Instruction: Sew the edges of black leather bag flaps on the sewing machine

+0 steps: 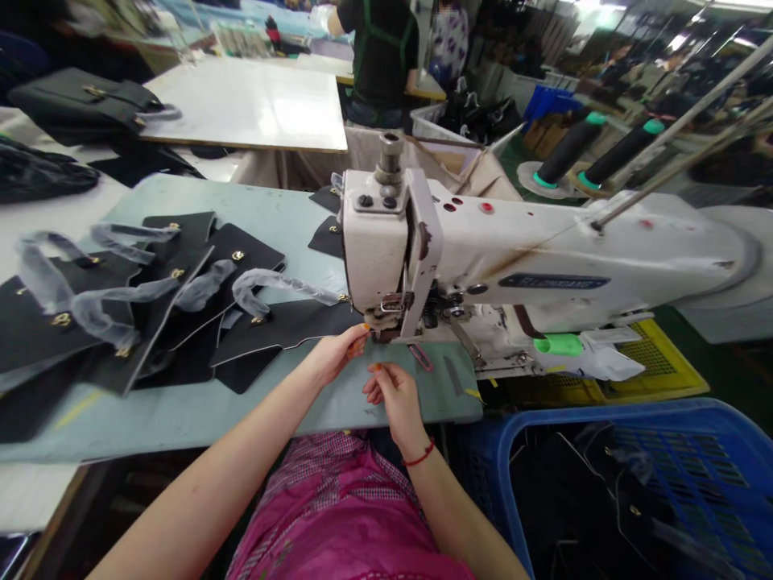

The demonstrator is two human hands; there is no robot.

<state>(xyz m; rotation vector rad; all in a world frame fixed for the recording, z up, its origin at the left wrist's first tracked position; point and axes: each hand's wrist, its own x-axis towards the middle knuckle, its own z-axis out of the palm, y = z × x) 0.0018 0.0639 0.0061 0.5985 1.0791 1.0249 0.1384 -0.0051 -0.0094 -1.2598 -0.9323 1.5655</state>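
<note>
A white industrial sewing machine (pixel 386 242) stands in front of me, its head over the pale green table. My left hand (pixel 343 354) is raised to the needle area, thumb and forefinger pinched; anything between them is too small to make out. Just right of it and lower, my right hand (pixel 394 395) has its fingers curled and thumb pressed to them, above the table top. What it pinches, if anything, cannot be seen. Left of the machine head lies a black bag panel (pixel 290 326) with a plastic-wrapped handle (pixel 283 280). Small pink-handled snips (pixel 421 358) lie beside the machine's foot.
More black bag panels (pixel 78 306) with wrapped handles overlap on the left. A blue basket (pixel 513 427) with black pieces stands at lower right. Two black thread cones (pixel 571 149) stand behind the machine. A person (pixel 383 56) stands at a white table (pixel 254 97) beyond.
</note>
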